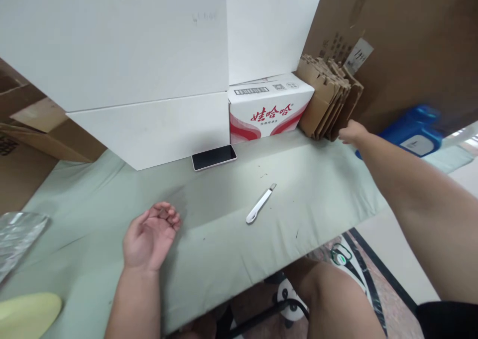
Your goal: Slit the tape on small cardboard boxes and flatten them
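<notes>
My left hand (151, 237) rests palm up over the green tablecloth. Its fingers are loosely curled and apart, with nothing in them. Far to the right, my right hand (353, 132) is closed at the lower corner of a folded cardboard piece (349, 102). This piece leans out from the stack of folded cardboard (321, 102); the fingertips are partly hidden. A white utility knife (260, 204) lies between my hands, its tip pointing away from me. Behind it a phone (214, 158) with a dark screen lies flat against a white panel.
Big white panels (149, 45) stand at the back. Next to them is a white and red carton (271, 107). A blue jug (416, 130) stands beyond my right forearm. At left are brown boxes (45, 125), clear plastic packaging (18, 239) and a yellow object (30, 314).
</notes>
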A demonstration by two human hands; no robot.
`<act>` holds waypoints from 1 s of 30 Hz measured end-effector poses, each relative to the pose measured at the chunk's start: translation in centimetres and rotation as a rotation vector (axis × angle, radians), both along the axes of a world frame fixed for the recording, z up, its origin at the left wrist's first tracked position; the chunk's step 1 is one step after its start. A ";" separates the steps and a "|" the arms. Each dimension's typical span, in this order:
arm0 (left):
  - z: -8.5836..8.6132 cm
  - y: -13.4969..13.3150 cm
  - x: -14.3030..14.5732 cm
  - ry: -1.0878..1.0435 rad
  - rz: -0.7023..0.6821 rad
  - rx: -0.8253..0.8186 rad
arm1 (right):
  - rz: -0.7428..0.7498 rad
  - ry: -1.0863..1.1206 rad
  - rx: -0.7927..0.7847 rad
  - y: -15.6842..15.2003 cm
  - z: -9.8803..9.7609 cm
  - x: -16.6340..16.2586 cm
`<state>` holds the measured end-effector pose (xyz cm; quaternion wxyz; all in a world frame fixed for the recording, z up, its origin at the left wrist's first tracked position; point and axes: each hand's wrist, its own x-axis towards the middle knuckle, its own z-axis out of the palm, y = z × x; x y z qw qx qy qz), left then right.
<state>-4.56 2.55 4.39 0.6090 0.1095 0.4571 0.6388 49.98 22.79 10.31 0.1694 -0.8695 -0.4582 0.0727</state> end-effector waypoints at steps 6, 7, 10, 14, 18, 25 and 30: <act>1.4 -2.1 -0.8 -0.089 -0.098 0.146 | 0.224 -0.158 0.112 -5.1 6.7 -5.5; 1.6 -2.6 -1.1 -0.112 -0.109 0.163 | 0.307 -0.173 0.146 -5.9 7.6 -7.5; 2.2 -4.2 -1.9 -0.189 -0.094 0.129 | 0.587 -0.175 0.202 -7.6 8.4 -15.2; 2.4 -5.6 -3.2 -0.217 0.004 0.061 | 1.084 -0.066 0.227 -9.4 5.8 -29.2; 1.9 -6.2 -4.8 -0.208 -0.018 0.112 | 1.569 0.059 0.236 -10.1 2.3 -44.9; 0.0 -5.8 -8.1 -0.204 -0.218 0.277 | 1.542 0.123 0.290 -2.6 -0.4 -68.0; -0.6 -5.3 -9.1 -0.214 -0.259 0.288 | 1.559 0.074 0.254 2.1 -0.8 -75.0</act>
